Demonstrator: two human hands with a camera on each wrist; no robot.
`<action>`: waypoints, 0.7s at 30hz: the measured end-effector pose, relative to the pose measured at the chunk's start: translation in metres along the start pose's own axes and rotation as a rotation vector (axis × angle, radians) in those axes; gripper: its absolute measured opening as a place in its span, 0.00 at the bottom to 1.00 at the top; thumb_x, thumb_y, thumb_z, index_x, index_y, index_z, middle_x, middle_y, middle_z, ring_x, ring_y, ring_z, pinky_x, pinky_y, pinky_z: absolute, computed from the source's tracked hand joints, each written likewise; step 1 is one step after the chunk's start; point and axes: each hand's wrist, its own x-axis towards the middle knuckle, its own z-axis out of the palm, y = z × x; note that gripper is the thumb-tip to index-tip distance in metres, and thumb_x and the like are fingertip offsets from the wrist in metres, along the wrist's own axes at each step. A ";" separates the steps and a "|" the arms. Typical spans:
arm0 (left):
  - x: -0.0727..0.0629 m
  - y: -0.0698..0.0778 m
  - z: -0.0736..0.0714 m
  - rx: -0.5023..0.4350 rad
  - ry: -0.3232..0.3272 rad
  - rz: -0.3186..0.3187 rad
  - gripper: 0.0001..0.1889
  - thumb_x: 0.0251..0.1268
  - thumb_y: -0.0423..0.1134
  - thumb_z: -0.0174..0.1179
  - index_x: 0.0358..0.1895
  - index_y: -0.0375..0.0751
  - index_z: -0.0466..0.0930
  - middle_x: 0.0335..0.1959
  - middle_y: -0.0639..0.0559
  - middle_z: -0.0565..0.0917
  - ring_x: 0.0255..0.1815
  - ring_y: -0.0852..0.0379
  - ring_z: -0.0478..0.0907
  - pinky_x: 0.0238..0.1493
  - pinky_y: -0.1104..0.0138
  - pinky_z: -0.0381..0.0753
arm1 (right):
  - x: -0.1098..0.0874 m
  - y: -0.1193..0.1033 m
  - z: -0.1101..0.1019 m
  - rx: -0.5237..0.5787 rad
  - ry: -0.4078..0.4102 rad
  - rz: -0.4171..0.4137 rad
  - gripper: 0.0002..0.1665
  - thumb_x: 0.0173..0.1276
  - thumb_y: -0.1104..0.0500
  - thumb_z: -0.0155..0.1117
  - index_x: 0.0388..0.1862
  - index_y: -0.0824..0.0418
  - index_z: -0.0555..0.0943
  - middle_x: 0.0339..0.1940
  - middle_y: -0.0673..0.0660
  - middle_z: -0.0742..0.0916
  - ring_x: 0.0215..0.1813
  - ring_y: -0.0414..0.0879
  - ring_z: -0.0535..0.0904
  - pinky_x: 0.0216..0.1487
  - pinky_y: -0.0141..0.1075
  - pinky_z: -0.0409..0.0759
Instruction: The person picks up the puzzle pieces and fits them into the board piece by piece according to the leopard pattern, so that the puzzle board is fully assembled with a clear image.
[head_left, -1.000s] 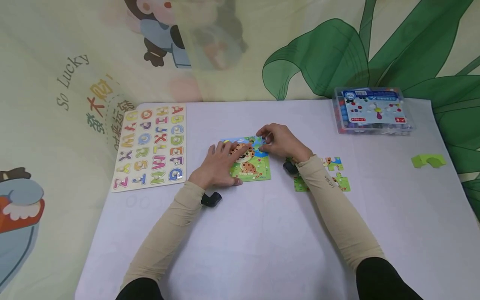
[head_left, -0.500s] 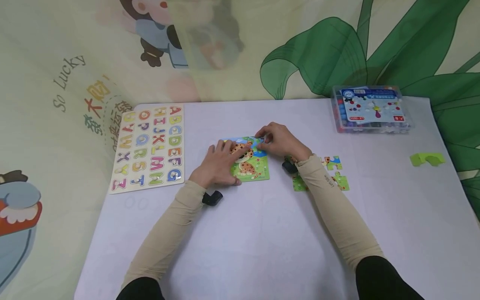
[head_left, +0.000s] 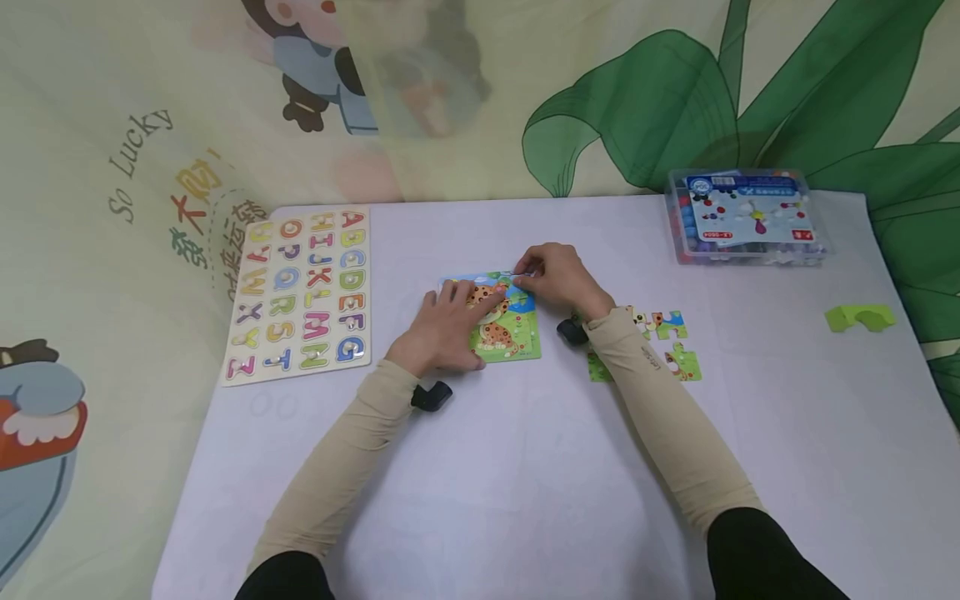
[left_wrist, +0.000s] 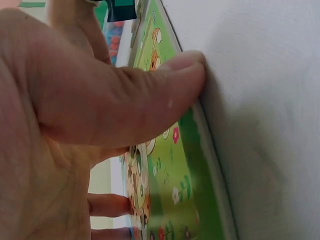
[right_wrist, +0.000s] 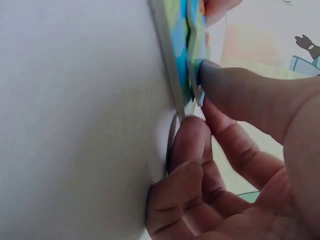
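A jigsaw puzzle (head_left: 517, 340) with a spotted cartoon animal on green and blue lies in a flat tray in the middle of the table. My left hand (head_left: 438, 333) rests across its left part with fingers spread. In the left wrist view the thumb (left_wrist: 125, 102) touches the tray's near edge. At the far right corner, my right hand (head_left: 558, 277) pinches a puzzle piece (right_wrist: 195, 75). The right wrist view shows that piece slightly tilted above the tray, the thumb pressing on it. Its underside and part of the puzzle are hidden by the hands.
Several loose puzzle pieces (head_left: 681, 363) lie by the right forearm, partly covered by it. An alphabet board (head_left: 300, 296) is at the left. A clear plastic box (head_left: 750, 221) stands at the back right, with a green arched block (head_left: 859, 317) nearer.
My right hand has shifted only slightly at the puzzle's far right corner, still pinching the piece. The left hand has slid a little to the right on the puzzle.
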 end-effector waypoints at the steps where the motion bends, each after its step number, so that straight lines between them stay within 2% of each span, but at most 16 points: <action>1: 0.000 0.000 0.000 0.002 0.003 0.002 0.57 0.52 0.58 0.74 0.87 0.60 0.53 0.72 0.39 0.64 0.67 0.40 0.62 0.62 0.48 0.72 | 0.000 0.000 0.000 0.004 0.005 0.009 0.11 0.74 0.57 0.72 0.48 0.63 0.88 0.44 0.61 0.89 0.44 0.52 0.79 0.47 0.39 0.76; 11: -0.001 -0.001 0.000 0.010 -0.001 0.003 0.57 0.55 0.60 0.72 0.88 0.59 0.50 0.76 0.37 0.63 0.73 0.39 0.60 0.69 0.44 0.70 | -0.001 -0.004 0.001 0.029 0.043 0.040 0.12 0.72 0.56 0.74 0.45 0.65 0.88 0.41 0.61 0.90 0.42 0.51 0.82 0.44 0.37 0.77; 21: -0.002 0.001 0.001 0.019 -0.005 0.005 0.55 0.56 0.60 0.71 0.87 0.60 0.53 0.74 0.37 0.63 0.73 0.39 0.60 0.69 0.44 0.70 | 0.000 -0.008 0.006 0.001 0.061 0.088 0.12 0.70 0.54 0.75 0.41 0.63 0.87 0.38 0.59 0.89 0.39 0.51 0.81 0.40 0.37 0.76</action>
